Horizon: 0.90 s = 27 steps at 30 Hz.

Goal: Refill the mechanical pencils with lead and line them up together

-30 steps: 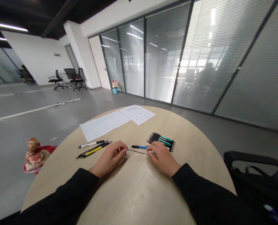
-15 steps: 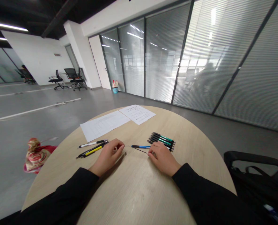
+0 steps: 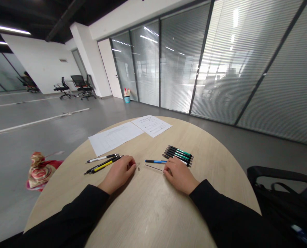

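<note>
- A second ago, a thin dark stick [image 3: 153,167] reached from one hand almost all the way to the other, with its far end at the left fingers.
- Now there is a gap. The stick points at the left hand [image 3: 121,172] but does not touch it.
- The right hand [image 3: 179,174] has the stick pinched by one end, between thumb and finger. The stick is in front of the person, near the middle of the round table [image 3: 148,210].
- The left thumb and finger are closed on a tiny pale bit [image 3: 137,164] that pokes out. It may be a little spring, but it is too small to be sure.
- Half a second ago, the pale bit looked as if it met the stick's tip. So I think the two parts have just come apart, one for each hand.
- A small grey piece [image 3: 139,169] lies just beside the left fingertips. A second ago, the left thumb was over that spot.
- The blue pen [image 3: 153,161] lies just past the stick, in the same place as before. One end goes behind the right fingers.
- The yellow pen [image 3: 103,166], the white pen [image 3: 99,158] and the row of pens [image 3: 180,152] have not moved.
</note>
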Each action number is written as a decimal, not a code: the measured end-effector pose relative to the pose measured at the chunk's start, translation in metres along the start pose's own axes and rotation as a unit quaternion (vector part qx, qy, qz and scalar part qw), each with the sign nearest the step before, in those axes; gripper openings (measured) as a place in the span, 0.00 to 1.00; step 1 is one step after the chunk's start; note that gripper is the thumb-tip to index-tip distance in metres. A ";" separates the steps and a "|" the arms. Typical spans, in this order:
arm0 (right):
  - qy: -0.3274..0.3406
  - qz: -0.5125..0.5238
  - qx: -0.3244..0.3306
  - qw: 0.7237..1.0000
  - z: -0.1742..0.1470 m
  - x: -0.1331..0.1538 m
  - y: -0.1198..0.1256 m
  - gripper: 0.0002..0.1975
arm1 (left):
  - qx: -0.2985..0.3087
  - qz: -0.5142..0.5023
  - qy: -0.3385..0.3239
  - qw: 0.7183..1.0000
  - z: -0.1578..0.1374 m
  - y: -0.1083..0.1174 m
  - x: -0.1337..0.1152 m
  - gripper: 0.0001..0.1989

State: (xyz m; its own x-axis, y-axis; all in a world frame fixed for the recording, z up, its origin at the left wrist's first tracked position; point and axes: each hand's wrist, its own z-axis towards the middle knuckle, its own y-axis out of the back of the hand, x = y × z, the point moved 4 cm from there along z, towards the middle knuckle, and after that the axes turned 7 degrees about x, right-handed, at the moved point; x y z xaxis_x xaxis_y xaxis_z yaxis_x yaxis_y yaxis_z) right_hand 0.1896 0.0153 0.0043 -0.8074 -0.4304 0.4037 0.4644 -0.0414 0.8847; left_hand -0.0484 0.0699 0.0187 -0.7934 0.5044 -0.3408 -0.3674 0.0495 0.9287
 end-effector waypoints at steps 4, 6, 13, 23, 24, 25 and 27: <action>0.001 -0.004 -0.001 1.000 0.000 0.001 -0.001 0.07 | 0.021 0.019 -0.004 1.000 0.000 -0.002 -0.001 0.07; -0.001 -0.007 0.002 1.000 0.000 0.001 -0.001 0.07 | 0.024 0.021 -0.005 0.999 0.000 -0.003 -0.001 0.07; -0.002 0.005 0.007 1.000 0.001 0.000 -0.002 0.08 | 0.024 0.018 -0.003 1.000 0.000 -0.002 -0.003 0.09; -0.015 0.016 0.000 1.000 0.000 0.000 0.003 0.07 | 0.019 0.009 -0.001 1.000 0.001 -0.002 -0.003 0.10; -0.015 0.016 -0.001 1.000 0.000 0.000 0.003 0.07 | 0.019 0.009 -0.002 1.000 0.001 -0.002 -0.003 0.10; -0.015 0.016 -0.003 1.000 0.000 0.000 0.003 0.07 | 0.019 0.008 -0.004 1.000 0.001 -0.002 -0.003 0.10; -0.013 0.016 -0.005 1.000 0.000 -0.001 0.002 0.07 | 0.021 0.007 -0.006 1.000 0.001 -0.003 -0.002 0.10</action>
State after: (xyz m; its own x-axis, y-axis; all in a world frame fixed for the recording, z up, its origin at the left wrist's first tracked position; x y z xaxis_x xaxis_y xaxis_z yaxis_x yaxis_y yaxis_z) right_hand 0.1915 0.0156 0.0054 -0.8010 -0.4081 0.4379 0.4941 -0.0378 0.8686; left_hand -0.0455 0.0696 0.0167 -0.7926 0.5150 -0.3264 -0.3356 0.0785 0.9387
